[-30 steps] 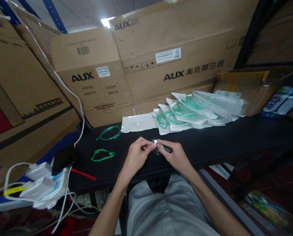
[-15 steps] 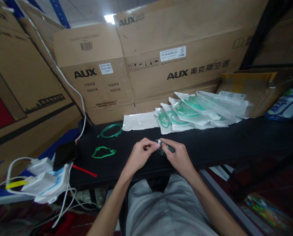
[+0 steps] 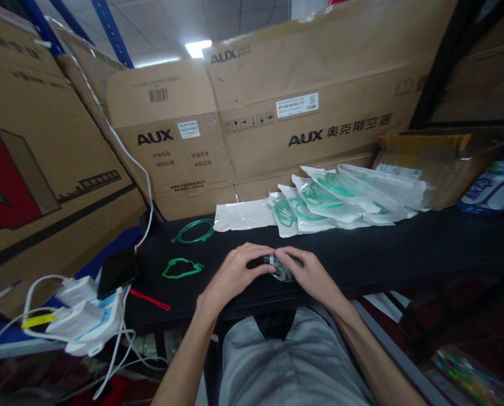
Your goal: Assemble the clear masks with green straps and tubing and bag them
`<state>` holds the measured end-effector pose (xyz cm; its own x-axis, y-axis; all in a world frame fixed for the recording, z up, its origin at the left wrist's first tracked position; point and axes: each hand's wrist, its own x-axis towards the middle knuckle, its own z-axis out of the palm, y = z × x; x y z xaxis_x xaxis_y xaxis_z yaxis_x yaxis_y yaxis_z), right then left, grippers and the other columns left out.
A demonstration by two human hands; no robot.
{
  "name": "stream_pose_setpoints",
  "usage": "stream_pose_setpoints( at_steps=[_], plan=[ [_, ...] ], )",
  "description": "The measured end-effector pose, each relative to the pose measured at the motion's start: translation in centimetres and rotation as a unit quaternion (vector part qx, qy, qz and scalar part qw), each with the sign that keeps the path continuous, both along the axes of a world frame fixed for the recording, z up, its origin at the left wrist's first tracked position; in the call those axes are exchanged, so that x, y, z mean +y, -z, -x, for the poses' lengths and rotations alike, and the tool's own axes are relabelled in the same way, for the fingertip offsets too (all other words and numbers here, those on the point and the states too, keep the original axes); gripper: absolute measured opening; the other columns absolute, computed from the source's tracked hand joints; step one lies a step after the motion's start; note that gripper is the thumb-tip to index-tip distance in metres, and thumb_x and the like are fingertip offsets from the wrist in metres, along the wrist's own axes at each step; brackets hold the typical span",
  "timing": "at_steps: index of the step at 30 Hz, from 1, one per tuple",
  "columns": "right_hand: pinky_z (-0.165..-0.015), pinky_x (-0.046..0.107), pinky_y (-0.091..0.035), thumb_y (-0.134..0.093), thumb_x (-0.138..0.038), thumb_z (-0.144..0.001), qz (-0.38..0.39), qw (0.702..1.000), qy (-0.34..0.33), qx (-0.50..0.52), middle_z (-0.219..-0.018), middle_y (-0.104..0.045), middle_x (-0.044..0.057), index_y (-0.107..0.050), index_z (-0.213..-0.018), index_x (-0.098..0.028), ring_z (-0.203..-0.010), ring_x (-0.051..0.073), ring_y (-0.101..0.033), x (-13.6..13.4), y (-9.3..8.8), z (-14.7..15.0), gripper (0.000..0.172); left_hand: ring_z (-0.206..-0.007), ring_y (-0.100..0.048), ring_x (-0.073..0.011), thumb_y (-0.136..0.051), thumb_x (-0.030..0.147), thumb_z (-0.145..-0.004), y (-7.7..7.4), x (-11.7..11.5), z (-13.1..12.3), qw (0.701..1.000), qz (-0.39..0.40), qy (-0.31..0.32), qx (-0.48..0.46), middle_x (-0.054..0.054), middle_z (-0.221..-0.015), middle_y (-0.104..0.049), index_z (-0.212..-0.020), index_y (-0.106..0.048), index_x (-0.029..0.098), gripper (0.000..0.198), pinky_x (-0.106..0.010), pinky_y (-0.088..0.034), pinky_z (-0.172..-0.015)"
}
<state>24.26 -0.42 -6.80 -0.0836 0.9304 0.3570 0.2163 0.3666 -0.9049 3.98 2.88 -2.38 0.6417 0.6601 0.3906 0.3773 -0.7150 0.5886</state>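
Observation:
At the front of the black table, a small see-through, green-tinted oxygen mask (image 3: pixel 282 272) with a pale strip at its left end is between my hands. My left hand (image 3: pixel 239 268) pinches that end between thumb and fingers. My right hand (image 3: pixel 309 273) wraps over the other side, thumb and fingers closed on the mask. My palms cover part of it. Left of my hands lie a green elastic strap (image 3: pixel 182 268) in an open loop and, behind it, a coil of green clear tubing (image 3: pixel 194 231).
Behind my hands are a flat white pouch (image 3: pixel 246 215) and overlapping packets (image 3: pixel 319 200) with green contents. Cardboard boxes (image 3: pixel 252 124) wall the back. To the left are a black phone (image 3: pixel 117 273), a power strip (image 3: pixel 93 330) with white cables, and a red strip (image 3: pixel 151 299).
My fingers have shifted on the mask: the left fingers now stretch across its top, and more of the mask shows between the hands. The view has tilted slightly.

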Motion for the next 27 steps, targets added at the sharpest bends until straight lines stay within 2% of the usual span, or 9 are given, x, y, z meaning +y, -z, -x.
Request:
stream_pose_setpoints(
  at_steps=[2, 4, 7, 13, 16, 19, 22, 25, 27],
  plan=[
    [-0.085, 0.032, -0.054, -0.064, -0.042, -0.092, 0.023, 0.998, -0.041, 0.049, -0.102, -0.072, 0.004, -0.066, -0.106, -0.021, -0.096, 0.021, -0.069, -0.2, -0.1, -0.1, 0.025, -0.113, -0.064, -0.0240, -0.070, 0.036, -0.090, 0.0, 0.1, 0.3, 1.000, -0.004, -0.022, -0.007, -0.004, -0.119, -0.073, -0.118, -0.073, 0.028, 0.029, -0.035, -0.048, -0.100],
    [-0.084, 0.029, -0.055, -0.073, -0.037, -0.085, 0.047, 0.991, -0.087, 0.094, -0.103, -0.070, 0.002, -0.060, -0.112, -0.023, -0.094, 0.019, -0.069, -0.3, -0.2, -0.2, 0.033, -0.110, -0.066, -0.0232, -0.070, 0.038, -0.090, 0.0, 0.2, 0.6, 0.999, -0.005, -0.039, -0.013, -0.004, -0.118, -0.074, -0.119, -0.073, 0.027, 0.031, -0.033, -0.049, -0.098],
    [-0.087, 0.029, -0.055, -0.076, -0.033, -0.082, 0.056, 0.987, -0.104, 0.107, -0.106, -0.068, 0.002, -0.059, -0.114, -0.022, -0.095, 0.017, -0.069, -0.2, -0.1, -0.1, 0.037, -0.109, -0.066, -0.0219, -0.071, 0.039, -0.089, 0.1, 0.3, 1.0, 0.999, -0.005, -0.042, -0.011, -0.004, -0.117, -0.074, -0.118, -0.073, 0.027, 0.032, -0.031, -0.049, -0.097],
    [-0.072, 0.029, -0.055, -0.066, -0.041, -0.088, 0.052, 0.997, -0.021, 0.044, -0.092, -0.071, 0.004, -0.064, -0.108, -0.019, -0.074, 0.017, -0.069, -0.1, 0.3, 0.9, 0.030, -0.111, -0.063, -0.0203, -0.071, 0.033, -0.090, 0.5, -0.2, 1.3, 0.999, -0.032, -0.033, -0.025, -0.004, -0.117, -0.073, -0.118, -0.072, 0.025, 0.029, -0.031, -0.047, -0.100],
    [-0.071, 0.029, -0.053, -0.065, -0.039, -0.087, 0.016, 0.999, 0.029, -0.029, -0.086, -0.070, 0.003, -0.065, -0.105, -0.021, -0.076, 0.019, -0.067, -0.1, 0.5, 1.0, 0.026, -0.109, -0.064, -0.0212, -0.066, 0.034, -0.093, 1.0, -0.5, 2.4, 0.997, -0.016, -0.067, -0.027, -0.004, -0.119, -0.071, -0.121, -0.069, 0.026, 0.030, -0.033, -0.049, -0.097],
    [-0.063, 0.027, -0.050, -0.065, -0.033, -0.084, -0.020, 0.995, 0.047, -0.080, -0.084, -0.068, 0.001, -0.061, -0.106, -0.023, -0.068, 0.017, -0.062, 0.4, 0.5, 0.8, 0.024, -0.108, -0.064, -0.0220, -0.063, 0.034, -0.094, 1.8, -0.8, 4.4, 0.994, 0.004, -0.107, -0.003, -0.004, -0.118, -0.070, -0.118, -0.069, 0.027, 0.025, -0.034, -0.049, -0.096],
    [-0.061, 0.026, -0.047, -0.063, -0.027, -0.085, -0.049, 0.987, 0.024, -0.150, -0.085, -0.067, 0.000, -0.057, -0.107, -0.024, -0.064, 0.016, -0.060, 2.4, -0.1, 1.0, 0.024, -0.111, -0.064, -0.0234, -0.064, 0.033, -0.092, 2.8, -1.1, 6.6, 0.990, 0.009, -0.138, 0.027, -0.004, -0.116, -0.071, -0.104, -0.069, 0.025, 0.015, -0.038, -0.047, -0.100],
    [-0.076, 0.029, -0.049, -0.063, -0.021, -0.085, -0.087, 0.969, -0.026, -0.230, -0.096, -0.068, 0.002, -0.057, -0.109, -0.023, -0.083, 0.019, -0.064, 5.9, -1.0, 2.4, 0.025, -0.112, -0.064, -0.0246, -0.064, 0.034, -0.092, 3.2, -1.1, 8.3, 0.987, 0.009, -0.156, 0.046, -0.005, -0.117, -0.071, -0.094, -0.067, 0.023, 0.011, -0.042, -0.044, -0.105],
    [-0.082, 0.031, -0.048, -0.065, -0.015, -0.083, -0.102, 0.961, -0.051, -0.252, -0.099, -0.069, 0.004, -0.059, -0.108, -0.022, -0.091, 0.020, -0.065, 8.5, -1.4, 4.1, 0.027, -0.115, -0.062, -0.0248, -0.064, 0.035, -0.092, 3.0, -1.1, 8.8, 0.986, 0.014, -0.158, 0.049, -0.005, -0.120, -0.069, -0.101, -0.068, 0.025, 0.014, -0.044, -0.044, -0.106]
  ],
)
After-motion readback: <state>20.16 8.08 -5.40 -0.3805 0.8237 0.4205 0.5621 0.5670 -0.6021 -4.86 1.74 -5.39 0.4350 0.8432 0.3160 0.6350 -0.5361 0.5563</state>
